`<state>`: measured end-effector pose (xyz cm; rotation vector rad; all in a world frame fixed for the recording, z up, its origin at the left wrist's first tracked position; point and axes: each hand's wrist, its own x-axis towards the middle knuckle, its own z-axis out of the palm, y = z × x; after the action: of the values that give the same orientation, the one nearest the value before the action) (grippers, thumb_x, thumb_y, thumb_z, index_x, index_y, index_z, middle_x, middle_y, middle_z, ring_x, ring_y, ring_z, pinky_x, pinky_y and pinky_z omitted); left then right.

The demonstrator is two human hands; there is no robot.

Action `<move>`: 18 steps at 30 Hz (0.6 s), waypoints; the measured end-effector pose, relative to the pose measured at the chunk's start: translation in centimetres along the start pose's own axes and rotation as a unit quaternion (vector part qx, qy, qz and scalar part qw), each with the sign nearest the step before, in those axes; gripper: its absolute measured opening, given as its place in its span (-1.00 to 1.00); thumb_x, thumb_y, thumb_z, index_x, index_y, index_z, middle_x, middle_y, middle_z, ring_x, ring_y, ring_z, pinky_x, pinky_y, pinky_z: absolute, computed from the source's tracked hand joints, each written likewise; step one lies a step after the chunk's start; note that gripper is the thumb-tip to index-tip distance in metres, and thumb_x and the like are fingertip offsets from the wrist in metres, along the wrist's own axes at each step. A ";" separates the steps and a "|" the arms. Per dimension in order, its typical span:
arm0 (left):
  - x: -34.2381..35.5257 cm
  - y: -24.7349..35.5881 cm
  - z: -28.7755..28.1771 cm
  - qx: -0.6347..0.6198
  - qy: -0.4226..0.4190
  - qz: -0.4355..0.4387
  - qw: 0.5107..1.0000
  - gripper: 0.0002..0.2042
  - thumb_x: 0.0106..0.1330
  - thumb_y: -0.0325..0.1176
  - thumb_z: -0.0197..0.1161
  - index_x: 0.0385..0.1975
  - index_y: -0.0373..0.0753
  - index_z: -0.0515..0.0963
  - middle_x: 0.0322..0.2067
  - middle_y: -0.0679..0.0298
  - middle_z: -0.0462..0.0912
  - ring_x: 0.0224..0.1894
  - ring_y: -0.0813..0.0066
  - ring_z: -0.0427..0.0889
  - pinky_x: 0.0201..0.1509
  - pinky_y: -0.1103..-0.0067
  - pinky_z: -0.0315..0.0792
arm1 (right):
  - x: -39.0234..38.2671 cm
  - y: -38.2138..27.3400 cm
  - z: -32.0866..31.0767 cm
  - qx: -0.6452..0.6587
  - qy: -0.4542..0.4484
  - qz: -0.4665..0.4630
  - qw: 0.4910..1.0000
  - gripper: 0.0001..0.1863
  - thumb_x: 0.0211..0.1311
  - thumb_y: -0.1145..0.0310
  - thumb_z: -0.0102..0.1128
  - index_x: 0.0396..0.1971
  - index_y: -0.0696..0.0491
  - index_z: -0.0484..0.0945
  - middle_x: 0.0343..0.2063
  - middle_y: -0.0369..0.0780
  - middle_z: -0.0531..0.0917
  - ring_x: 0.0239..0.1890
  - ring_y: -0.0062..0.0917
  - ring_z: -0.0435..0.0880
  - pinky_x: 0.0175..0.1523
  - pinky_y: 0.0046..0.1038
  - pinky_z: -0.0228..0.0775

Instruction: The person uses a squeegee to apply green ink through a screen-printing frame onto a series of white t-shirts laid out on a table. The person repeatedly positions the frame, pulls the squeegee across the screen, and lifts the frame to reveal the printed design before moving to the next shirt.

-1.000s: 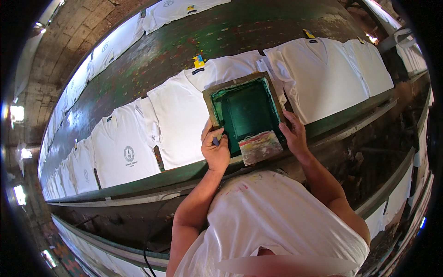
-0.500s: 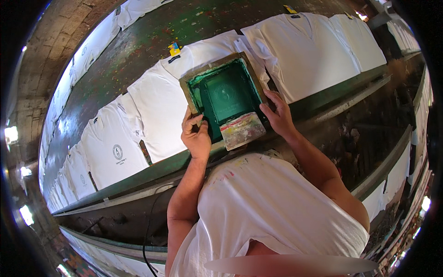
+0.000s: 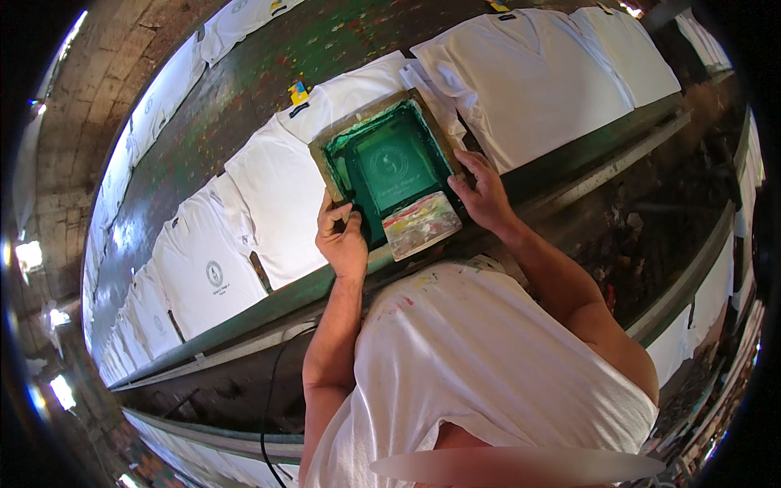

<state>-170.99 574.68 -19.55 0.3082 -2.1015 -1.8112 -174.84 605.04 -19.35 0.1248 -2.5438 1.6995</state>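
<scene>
Left to right. Printed white shirt (image 3: pixel 213 272) laid flat at far left, crest already on; blank white shirt (image 3: pixel 281 195) next, touching the frame's left rail. Left hand (image 3: pixel 342 244) on near-left corner of screen frame (image 3: pixel 389 167), fingers (image 3: pixel 335 213) curled over the rail, gripping it. Frame flat on a shirt, green mesh up, wood rails all round. Ink-smeared squeegee (image 3: pixel 421 224) lying loose across the near rail, between both hands. Right hand (image 3: pixel 486 195) on near-right rail, fingers spread and pressing, not closed round anything.

Risks, judged:
- Uneven lift: frame drags, smears wet print.
- Squeegee unheld: tilt toward body, slides off tabletop (image 3: pixel 268 301) edge onto lap.
- Inked fingertips near blank cloth: stray marks.

Room: shirts packed both sides, no gap for sideways slide. Clear only upward. Near edge drops right behind wrists.
</scene>
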 end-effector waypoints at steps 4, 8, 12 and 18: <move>0.1 -0.1 -0.1 0.004 -0.004 -0.019 1.000 -0.72 0.29 -0.87 0.32 -0.10 -0.40 0.72 0.56 -0.12 0.49 0.50 0.19 0.58 0.56 0.39 0.43 | 0.2 0.6 0.4 -0.011 0.009 -0.013 1.000 -0.41 0.49 0.38 0.46 0.41 0.31 0.55 0.28 0.08 0.66 0.37 -0.12 0.66 0.47 -0.24 0.49; 0.1 -0.2 0.1 0.011 -0.008 0.015 1.000 -0.63 0.29 -0.86 0.33 0.06 -0.41 0.70 0.55 -0.07 0.50 0.51 0.19 0.57 0.55 0.36 0.46 | 0.5 -0.2 0.0 0.059 0.006 0.029 0.998 -0.43 0.50 0.40 0.44 0.41 0.29 0.57 0.28 0.07 0.68 0.35 -0.09 0.67 0.46 -0.23 0.50; 1.7 0.4 -0.5 0.064 -0.031 0.004 0.997 -0.42 0.30 -0.82 0.35 0.36 -0.35 0.62 0.58 -0.06 0.47 0.53 0.11 0.54 0.60 0.31 0.43 | 0.0 -3.6 -2.0 -0.028 0.019 -0.067 0.997 -0.45 0.45 0.41 0.48 0.37 0.22 0.61 0.30 0.04 0.69 0.33 -0.05 0.69 0.44 -0.20 0.54; 10.4 4.7 -3.7 0.383 -0.224 0.189 0.876 -0.16 0.18 -0.56 0.61 0.56 -0.14 0.50 0.63 -0.09 0.37 0.58 -0.19 0.40 0.60 0.04 0.42 | -2.6 -10.0 -3.0 -0.207 -0.194 -0.256 0.924 -0.46 0.29 0.42 0.55 0.29 0.09 0.70 0.23 -0.07 0.73 0.26 -0.13 0.72 0.45 -0.16 0.55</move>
<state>-178.78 568.04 -13.18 -0.3654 -2.8786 -0.8054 -171.03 604.07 -9.37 1.0806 -2.7176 0.9972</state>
